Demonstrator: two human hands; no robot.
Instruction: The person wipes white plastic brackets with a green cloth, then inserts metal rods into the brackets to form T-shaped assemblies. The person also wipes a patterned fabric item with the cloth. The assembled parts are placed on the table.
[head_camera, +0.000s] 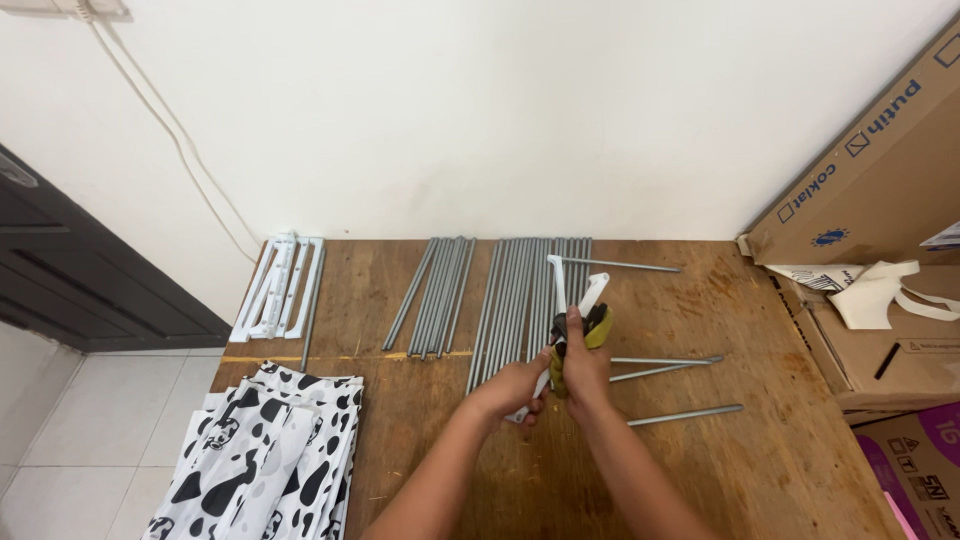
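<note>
Left hand (515, 388) closed around the lower end of a white plastic connector frame (560, 300) with grey metal rods fitted into it; grip tight, fingers wrapped round. Right hand (583, 368) closed on a yellow-and-black handled tool (597, 325), pressed against the frame; whether it is a mallet or pliers cannot be told. Assembly held upright just above the brown wooden bench (700, 470), near its middle.

Judgement on technique: keep the left hand low on the frame, clear of the tool's working end, and keep each rod in line with its socket so it seats straight, not skewed.

Three loose grey rods (665, 368) lie just right of the hands. Behind them, a long bundle of grey rods (520, 300); left of that, a shorter bundle (435, 295). White plastic brackets (280, 285) at far left corner. Folded black-and-white cow-print fabric (265, 450) on near left edge. Brown cardboard boxes (880, 190) stacked to the right. White wall behind; pale tiled floor and dark cabinet at left.
</note>
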